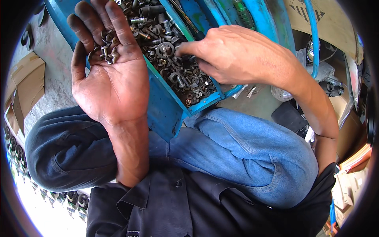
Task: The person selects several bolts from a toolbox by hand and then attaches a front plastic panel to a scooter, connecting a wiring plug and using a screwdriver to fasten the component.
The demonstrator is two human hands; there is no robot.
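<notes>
My left hand [114,85] is turned palm up over the tray's left side, its fingers dark with grime and slightly curled. Several small screws [106,53] rest on it at the base of the fingers. Below and beyond it is a blue metal tray [201,103] full of loose bolts, nuts and washers [179,79]. My right hand [237,55] reaches over the tray from the right, index finger stretched out among the hardware beside a large round washer [165,50]. Its other fingers bend underneath and the thumb is hidden; nothing shows in its grip.
Blue metal framework [272,23] stands behind the tray, with a green ribbed handle [242,15] in it. My bent jeans-clad legs [252,146] are close in front. Cardboard [31,81] lies at the left, and a black device [331,89] sits among clutter at the right.
</notes>
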